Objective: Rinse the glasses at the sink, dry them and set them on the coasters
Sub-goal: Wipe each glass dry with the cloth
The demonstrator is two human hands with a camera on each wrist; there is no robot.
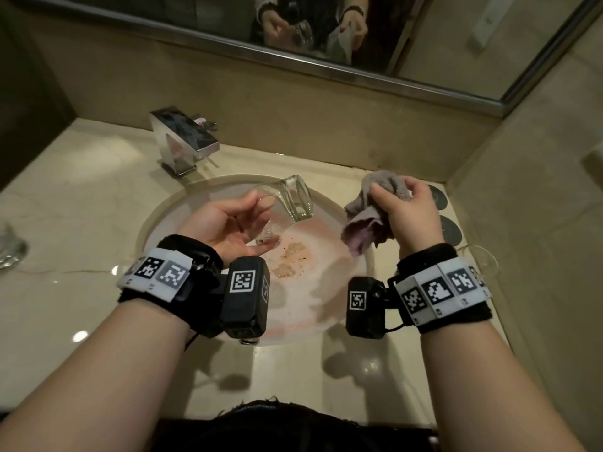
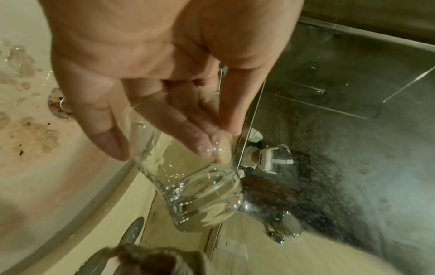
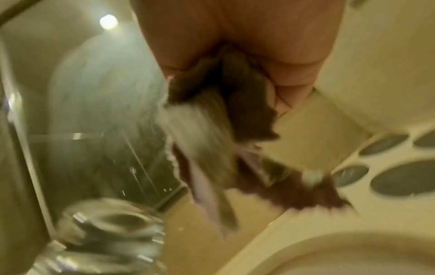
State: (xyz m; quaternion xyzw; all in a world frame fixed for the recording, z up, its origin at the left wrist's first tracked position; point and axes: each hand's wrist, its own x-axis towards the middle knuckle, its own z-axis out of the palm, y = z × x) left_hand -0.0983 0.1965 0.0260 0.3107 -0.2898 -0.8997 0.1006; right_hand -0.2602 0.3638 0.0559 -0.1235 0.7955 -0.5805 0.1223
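My left hand (image 1: 251, 210) holds a clear wet glass (image 1: 290, 200) tilted on its side over the sink (image 1: 163, 223), thumb on one side and fingers (image 2: 200, 141) on the other. The glass (image 2: 195, 186) has its thick base pointing away from the palm. To its right my right hand (image 1: 404, 210) grips a bunched grey and pink cloth (image 1: 365, 226) that hangs down from the fist. The cloth (image 3: 212, 130) is blurred in the right wrist view. Dark round coasters (image 1: 452, 230) lie on the counter just right of that hand.
A chrome faucet (image 1: 182, 138) stands behind the basin at the left. Another glass (image 1: 9, 249) sits at the far left counter edge, and a clear glass (image 1: 483, 259) stands by my right wrist. Residue (image 1: 290, 259) lies in the basin. Walls and a mirror close in behind and to the right.
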